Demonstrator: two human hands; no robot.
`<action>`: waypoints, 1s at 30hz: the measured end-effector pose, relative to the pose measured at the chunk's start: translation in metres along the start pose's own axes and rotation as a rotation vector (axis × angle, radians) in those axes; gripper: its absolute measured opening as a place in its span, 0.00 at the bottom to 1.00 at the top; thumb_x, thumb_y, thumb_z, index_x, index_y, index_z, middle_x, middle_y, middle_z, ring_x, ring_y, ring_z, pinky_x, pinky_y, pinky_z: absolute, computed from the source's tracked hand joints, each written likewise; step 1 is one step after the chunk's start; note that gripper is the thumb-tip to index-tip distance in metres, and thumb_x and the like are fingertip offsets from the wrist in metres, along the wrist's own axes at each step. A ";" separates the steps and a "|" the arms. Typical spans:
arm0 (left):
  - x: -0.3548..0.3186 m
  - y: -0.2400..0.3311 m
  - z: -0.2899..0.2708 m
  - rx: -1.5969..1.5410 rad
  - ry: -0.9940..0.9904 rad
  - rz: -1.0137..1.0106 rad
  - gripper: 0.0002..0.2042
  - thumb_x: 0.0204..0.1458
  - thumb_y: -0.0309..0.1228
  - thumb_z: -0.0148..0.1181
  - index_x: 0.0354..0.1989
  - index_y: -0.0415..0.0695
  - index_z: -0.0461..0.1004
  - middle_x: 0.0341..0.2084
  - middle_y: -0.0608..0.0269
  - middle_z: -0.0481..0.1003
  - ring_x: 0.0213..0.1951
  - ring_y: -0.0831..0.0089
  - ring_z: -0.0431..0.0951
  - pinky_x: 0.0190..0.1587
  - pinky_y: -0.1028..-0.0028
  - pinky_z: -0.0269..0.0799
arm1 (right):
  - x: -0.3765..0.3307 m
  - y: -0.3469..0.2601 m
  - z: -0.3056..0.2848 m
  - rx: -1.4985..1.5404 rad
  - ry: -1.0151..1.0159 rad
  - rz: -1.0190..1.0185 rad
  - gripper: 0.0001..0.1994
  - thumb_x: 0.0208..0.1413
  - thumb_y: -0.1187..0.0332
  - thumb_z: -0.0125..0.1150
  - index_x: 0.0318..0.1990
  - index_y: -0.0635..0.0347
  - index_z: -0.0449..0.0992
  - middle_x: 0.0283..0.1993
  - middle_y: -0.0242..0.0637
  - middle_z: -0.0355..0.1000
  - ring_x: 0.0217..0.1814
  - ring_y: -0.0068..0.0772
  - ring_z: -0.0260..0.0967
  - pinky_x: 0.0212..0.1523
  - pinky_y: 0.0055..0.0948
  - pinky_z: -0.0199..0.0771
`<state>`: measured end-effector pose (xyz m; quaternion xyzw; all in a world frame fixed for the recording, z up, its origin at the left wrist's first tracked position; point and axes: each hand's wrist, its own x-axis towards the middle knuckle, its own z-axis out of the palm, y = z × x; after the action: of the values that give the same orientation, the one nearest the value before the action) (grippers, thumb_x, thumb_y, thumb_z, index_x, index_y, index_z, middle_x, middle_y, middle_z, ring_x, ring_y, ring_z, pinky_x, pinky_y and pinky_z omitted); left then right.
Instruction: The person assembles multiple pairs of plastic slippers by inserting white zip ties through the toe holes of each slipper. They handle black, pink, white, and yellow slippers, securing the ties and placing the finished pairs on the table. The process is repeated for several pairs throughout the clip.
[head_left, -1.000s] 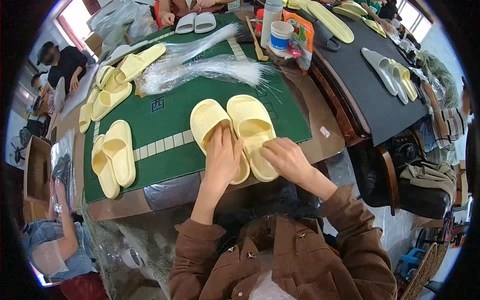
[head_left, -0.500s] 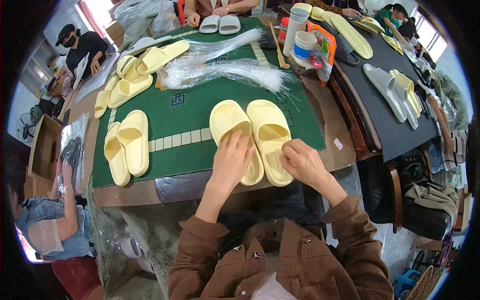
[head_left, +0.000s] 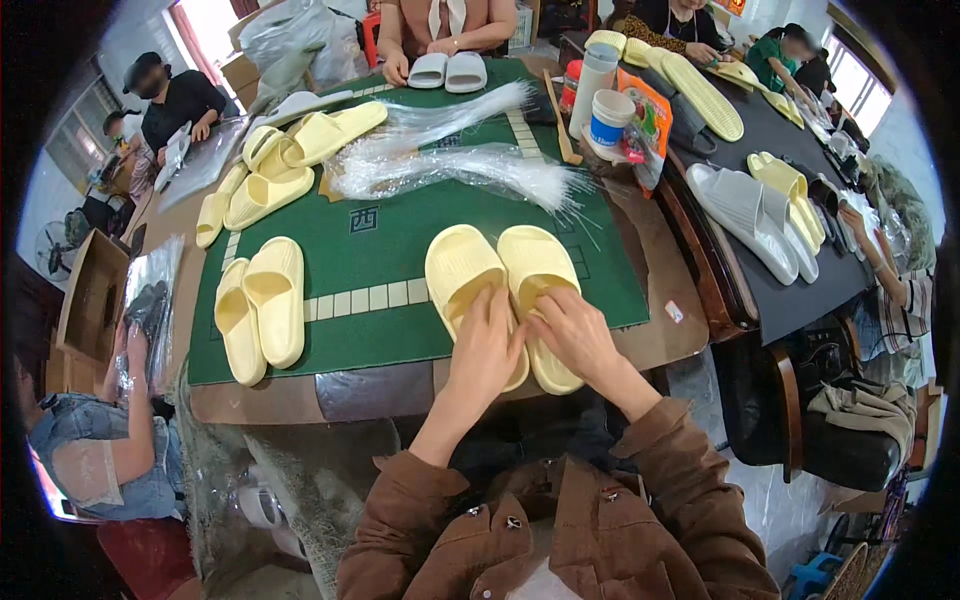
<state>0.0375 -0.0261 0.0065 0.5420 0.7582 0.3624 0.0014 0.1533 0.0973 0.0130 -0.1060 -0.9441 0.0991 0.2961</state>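
A pair of pale yellow slippers stands side by side at the table's near edge, toes pointing away. My left hand is over the left slipper, its fingers bent together at the foot opening, with the fingertips partly hidden. My right hand is closed in a pinch at the opening of the right slipper, near the inner edge of its strap. The two hands nearly meet between the slippers. Whatever lies between the fingertips is too small or hidden to make out.
Another yellow pair stands to the left, with several yellow slippers behind. Bundles of clear plastic strands lie mid-table on the green mat. A white cup stands back right. Co-workers sit around; one has grey slippers.
My right hand has moved left and up, from the heel area of the right slipper to its strap. My left hand has shifted slightly right, toward the gap. The view has tilted a little.
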 end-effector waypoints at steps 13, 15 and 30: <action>0.016 0.009 0.015 -0.098 0.058 -0.127 0.25 0.45 0.28 0.65 0.48 0.33 0.59 0.42 0.39 0.66 0.44 0.44 0.70 0.47 0.56 0.68 | 0.015 0.005 -0.033 0.094 -0.056 -0.046 0.15 0.47 0.78 0.55 0.45 0.60 0.71 0.48 0.43 0.73 0.39 0.48 0.74 0.37 0.40 0.76; 0.011 0.003 0.024 -0.041 0.119 -0.115 0.24 0.46 0.27 0.64 0.47 0.33 0.59 0.41 0.39 0.65 0.44 0.43 0.70 0.44 0.56 0.69 | 0.038 0.006 -0.033 0.177 0.011 0.048 0.07 0.51 0.77 0.54 0.38 0.61 0.74 0.37 0.43 0.74 0.36 0.48 0.73 0.34 0.40 0.74; 0.019 0.008 0.035 -0.020 0.266 -0.102 0.25 0.47 0.28 0.59 0.52 0.29 0.58 0.46 0.36 0.64 0.46 0.43 0.69 0.49 0.56 0.67 | 0.101 0.096 0.024 -0.101 -0.306 0.597 0.13 0.50 0.58 0.59 0.33 0.59 0.79 0.34 0.46 0.77 0.38 0.49 0.75 0.39 0.42 0.74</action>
<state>0.0498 0.0092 -0.0076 0.4500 0.7746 0.4380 -0.0751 0.0721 0.2123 0.0239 -0.3763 -0.9085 0.1495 0.1034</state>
